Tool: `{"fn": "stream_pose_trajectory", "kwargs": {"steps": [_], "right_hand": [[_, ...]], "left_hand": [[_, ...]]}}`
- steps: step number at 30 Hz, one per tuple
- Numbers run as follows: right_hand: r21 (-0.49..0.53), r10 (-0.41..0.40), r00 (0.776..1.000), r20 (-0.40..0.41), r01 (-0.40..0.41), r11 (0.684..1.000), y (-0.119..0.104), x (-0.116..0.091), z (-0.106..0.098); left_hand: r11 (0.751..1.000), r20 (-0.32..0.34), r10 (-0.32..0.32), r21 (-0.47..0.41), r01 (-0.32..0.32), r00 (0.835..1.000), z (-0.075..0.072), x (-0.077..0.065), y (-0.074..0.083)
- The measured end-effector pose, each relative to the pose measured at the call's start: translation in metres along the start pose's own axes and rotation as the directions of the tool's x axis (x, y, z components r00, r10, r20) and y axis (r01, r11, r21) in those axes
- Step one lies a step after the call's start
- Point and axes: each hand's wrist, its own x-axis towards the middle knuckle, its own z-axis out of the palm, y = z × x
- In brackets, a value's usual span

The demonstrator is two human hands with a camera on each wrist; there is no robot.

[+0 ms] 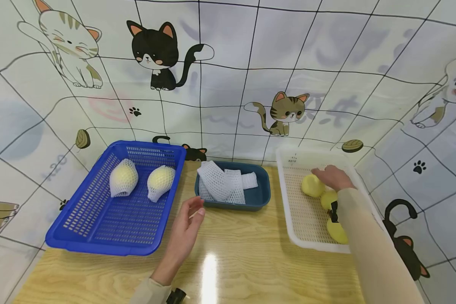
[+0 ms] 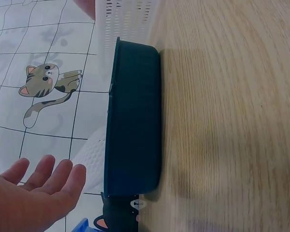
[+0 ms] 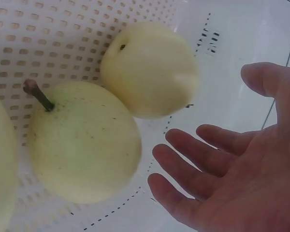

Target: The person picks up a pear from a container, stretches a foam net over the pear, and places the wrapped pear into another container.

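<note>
My right hand [image 1: 333, 177] reaches into the white basket [image 1: 283, 198], fingers spread beside the yellow pears. In the right wrist view one pear with a stem [image 3: 84, 142] lies against another pear [image 3: 154, 70], and the fingers [image 3: 183, 169] stand apart from both. A further pear [image 1: 337, 231] is partly hidden under my right sleeve. My left hand [image 1: 184, 230], fingers loosely bent and holding nothing, is in front of the dark teal tray [image 1: 264, 190]. White foam net sleeves [image 1: 218, 183] lie in that tray, one poking up over its rim.
On the left, a blue basket [image 1: 118, 219] contains a pear in a foam net [image 1: 123, 177] and a second netted pear [image 1: 161, 182]. All containers stand on a wooden table [image 1: 251, 253]. A cat-patterned covering [image 1: 228, 84] rises behind them.
</note>
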Motion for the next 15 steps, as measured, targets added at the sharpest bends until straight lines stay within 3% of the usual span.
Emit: {"fn": "stream_pose_trajectory", "kwargs": {"steps": [9,15], "right_hand": [[-0.052,0.047,0.999,-0.007,-0.047,0.998,0.01,0.012,0.021],[-0.084,0.027,0.999,-0.036,-0.03,0.996,0.006,0.011,0.029]], "left_hand": [[0.999,-0.008,-0.046,0.004,0.046,0.999,-0.001,-0.001,-0.002],[0.998,-0.015,-0.06,0.0,0.06,0.998,-0.001,-0.001,-0.004]]}}
